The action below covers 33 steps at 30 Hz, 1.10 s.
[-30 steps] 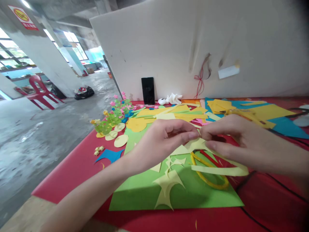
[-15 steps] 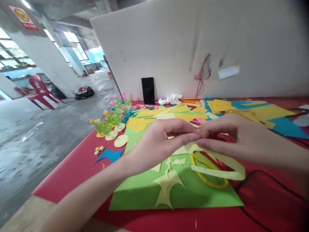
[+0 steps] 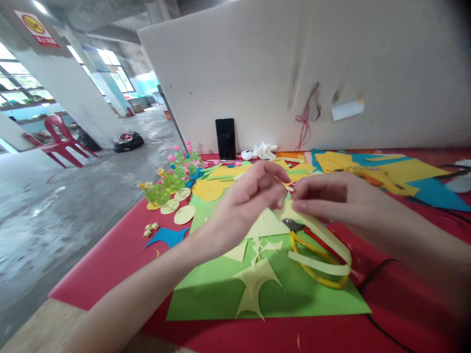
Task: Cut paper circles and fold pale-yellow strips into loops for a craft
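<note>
A pale yellow paper strip (image 3: 331,240) is pinched near one end in my right hand (image 3: 327,196); its long tail curls back to the left over the pliers. My left hand (image 3: 253,191) is bent in beside that end, its fingertips close together and slightly blurred, so what they grip is unclear. Pliers with red and yellow handles (image 3: 316,279) lie below on the green sheet (image 3: 206,294). Pale yellow paper offcuts (image 3: 257,284) are scattered next to them.
Paper flowers (image 3: 176,171), pale discs (image 3: 184,214) and small folded stars (image 3: 148,230) stand or lie at the left. A black phone (image 3: 225,139) leans on the white board (image 3: 257,73). Yellow scissors (image 3: 386,179) lie right on blue paper, near a black cable (image 3: 390,333).
Both hands have shifted slightly left and up, a little apart. The strip's loop has drawn left, and the pliers' dark jaws now show.
</note>
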### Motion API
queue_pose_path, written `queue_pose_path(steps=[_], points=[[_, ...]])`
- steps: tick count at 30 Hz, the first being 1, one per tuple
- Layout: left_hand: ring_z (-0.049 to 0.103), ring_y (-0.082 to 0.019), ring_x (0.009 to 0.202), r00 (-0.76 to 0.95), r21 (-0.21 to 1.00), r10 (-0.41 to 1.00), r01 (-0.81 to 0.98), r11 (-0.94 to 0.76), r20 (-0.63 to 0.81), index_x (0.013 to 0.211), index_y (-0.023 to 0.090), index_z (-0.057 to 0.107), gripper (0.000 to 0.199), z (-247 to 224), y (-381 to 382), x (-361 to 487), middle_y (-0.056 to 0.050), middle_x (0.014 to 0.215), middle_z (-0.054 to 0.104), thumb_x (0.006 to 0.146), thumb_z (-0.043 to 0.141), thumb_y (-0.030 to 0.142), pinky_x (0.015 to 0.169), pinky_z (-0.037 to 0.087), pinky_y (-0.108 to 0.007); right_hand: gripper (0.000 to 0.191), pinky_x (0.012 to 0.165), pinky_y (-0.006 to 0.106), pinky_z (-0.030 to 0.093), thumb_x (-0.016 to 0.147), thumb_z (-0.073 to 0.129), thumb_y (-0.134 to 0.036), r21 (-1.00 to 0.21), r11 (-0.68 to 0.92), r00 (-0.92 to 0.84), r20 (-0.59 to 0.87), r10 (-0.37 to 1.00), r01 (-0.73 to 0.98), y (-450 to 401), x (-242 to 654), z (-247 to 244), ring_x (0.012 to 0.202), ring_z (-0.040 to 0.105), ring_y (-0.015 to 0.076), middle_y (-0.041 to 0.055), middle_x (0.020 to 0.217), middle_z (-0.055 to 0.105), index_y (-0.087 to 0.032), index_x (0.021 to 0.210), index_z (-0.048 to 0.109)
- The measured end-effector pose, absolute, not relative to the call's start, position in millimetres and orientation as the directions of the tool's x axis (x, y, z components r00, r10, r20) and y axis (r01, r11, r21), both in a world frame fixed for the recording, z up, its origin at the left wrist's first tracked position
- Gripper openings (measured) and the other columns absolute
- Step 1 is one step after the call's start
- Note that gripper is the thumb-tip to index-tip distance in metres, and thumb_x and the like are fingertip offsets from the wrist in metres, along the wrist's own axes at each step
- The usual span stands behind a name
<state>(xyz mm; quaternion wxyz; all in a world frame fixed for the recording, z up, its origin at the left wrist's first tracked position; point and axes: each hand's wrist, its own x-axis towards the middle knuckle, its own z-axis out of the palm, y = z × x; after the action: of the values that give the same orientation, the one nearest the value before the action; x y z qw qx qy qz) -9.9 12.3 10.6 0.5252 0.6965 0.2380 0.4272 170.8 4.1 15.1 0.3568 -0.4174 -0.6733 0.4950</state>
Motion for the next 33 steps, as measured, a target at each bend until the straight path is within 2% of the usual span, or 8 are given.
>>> queue_pose_path(steps=[3,5,9,16,21,25,28,33], points=[[0.052,-0.01,0.072,0.423,0.932,0.831,-0.198,-0.303,0.36,0.093,0.02,0.049,0.014,10,12,-7,0.001,0.079,0.051,0.092,0.039,0.028,0.069,0.047,-0.023,0.009,0.046,0.013,0.037,0.079,0.063,-0.028,-0.978,0.182,-0.265,0.15,0.953,0.101,2,169,14,0.052,0.047,0.0051,-0.0079,0.06,0.055,-0.025,0.07,0.062],[0.054,-0.01,0.077,0.41,0.941,0.848,-0.16,-0.297,0.337,0.093,0.021,0.051,0.016,10,11,-7,0.0,0.089,0.051,0.09,0.044,0.034,0.071,0.047,-0.024,0.01,0.047,0.011,0.04,0.08,0.063,-0.026,-0.982,0.186,-0.212,0.179,0.961,0.013,0,167,13,0.053,0.049,0.0045,-0.0083,0.059,0.055,-0.025,0.07,0.062],[0.054,-0.011,0.073,0.469,0.925,0.821,0.023,-0.38,0.326,0.078,0.017,0.056,0.022,12,7,-5,0.0,0.075,0.053,0.087,0.049,0.036,0.067,0.045,-0.022,0.009,0.052,0.012,0.046,0.081,0.062,-0.023,-0.974,0.199,-0.2,0.217,0.955,-0.104,-6,159,14,0.059,0.057,0.0065,-0.0077,0.063,0.06,-0.027,0.073,0.064],[0.055,-0.007,0.065,0.416,0.841,0.767,0.008,-0.54,0.489,0.069,0.017,0.059,0.018,13,6,-5,0.002,0.067,0.058,0.085,0.055,0.023,0.058,0.042,-0.017,0.007,0.054,0.017,0.046,0.081,0.061,-0.024,-0.936,0.347,-0.16,0.334,0.929,0.059,-14,156,16,0.063,0.058,0.0095,-0.0055,0.069,0.061,-0.027,0.075,0.064],[0.053,-0.008,0.061,0.498,0.86,0.747,0.003,-0.509,0.44,0.067,0.017,0.058,0.018,16,5,-8,0.001,0.065,0.057,0.084,0.055,0.023,0.056,0.042,-0.019,0.009,0.052,0.017,0.041,0.081,0.06,-0.025,-0.943,0.312,-0.346,0.256,0.903,0.114,-12,163,22,0.06,0.052,0.0081,-0.0052,0.066,0.056,-0.024,0.073,0.062],[0.049,-0.009,0.059,0.498,0.858,0.757,0.049,-0.511,0.422,0.064,0.016,0.056,0.021,16,3,-8,0.001,0.062,0.053,0.083,0.054,0.023,0.054,0.04,-0.021,0.018,0.048,0.017,0.034,0.081,0.06,-0.027,-0.96,0.252,-0.441,0.176,0.88,0.12,-10,167,24,0.056,0.043,0.0072,-0.0052,0.06,0.047,-0.021,0.064,0.059],[0.048,-0.008,0.058,0.481,0.862,0.768,0.048,-0.505,0.423,0.064,0.016,0.053,0.024,14,2,-7,0.001,0.062,0.053,0.085,0.052,0.025,0.053,0.039,-0.019,0.017,0.047,0.018,0.033,0.083,0.058,-0.026,-0.963,0.257,-0.401,0.205,0.893,0.08,-9,167,20,0.054,0.041,0.0073,-0.0053,0.06,0.047,-0.023,0.066,0.059],[0.044,-0.008,0.058,0.46,0.826,0.744,0.038,-0.562,0.485,0.064,0.016,0.051,0.024,11,5,-9,0.002,0.06,0.049,0.086,0.053,0.026,0.053,0.037,-0.021,0.016,0.044,0.02,0.032,0.085,0.057,-0.03,-0.937,0.32,-0.327,0.261,0.908,0.141,-9,165,17,0.051,0.039,0.0085,-0.0052,0.059,0.045,-0.026,0.069,0.059]])
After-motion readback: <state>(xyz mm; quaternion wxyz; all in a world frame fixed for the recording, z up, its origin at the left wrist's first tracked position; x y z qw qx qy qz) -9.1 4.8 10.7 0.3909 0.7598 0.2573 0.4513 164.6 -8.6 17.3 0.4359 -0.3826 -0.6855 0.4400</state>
